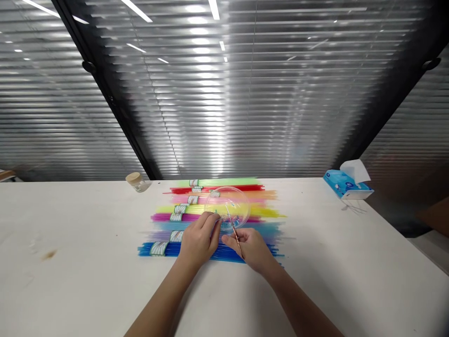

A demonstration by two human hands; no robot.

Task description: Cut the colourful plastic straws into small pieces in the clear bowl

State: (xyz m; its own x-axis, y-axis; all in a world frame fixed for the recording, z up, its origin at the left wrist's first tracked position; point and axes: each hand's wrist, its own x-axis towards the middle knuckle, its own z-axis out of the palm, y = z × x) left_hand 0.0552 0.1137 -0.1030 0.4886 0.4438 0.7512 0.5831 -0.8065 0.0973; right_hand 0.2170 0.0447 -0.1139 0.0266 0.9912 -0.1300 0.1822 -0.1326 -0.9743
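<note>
My right hand (pixel 249 247) is closed around a slim copper-coloured tool (pixel 235 231). Its thin, pale tip points up and away over a clear round plastic dish (pixel 249 206); I cannot tell its exact kind. At the dish's near left edge, my left hand (pixel 199 235) has its fingers pinched together. What they hold, if anything, is too small to make out. Small blue bits (pixel 235 219) lie in the dish. Beneath the dish and both hands are bundles of thin coloured sticks, among them a dark blue bundle (pixel 220 254) and a yellow bundle (pixel 270 212).
Paper-like bands (pixel 159 248) wrap the bundles on the left. A small jar with a wooden-looking lid (pixel 133 177) stands back left on the white table (pixel 87 281). A blue tissue box (pixel 345 185) sits at the right edge. Metal blinds (pixel 280 93) rise behind the table.
</note>
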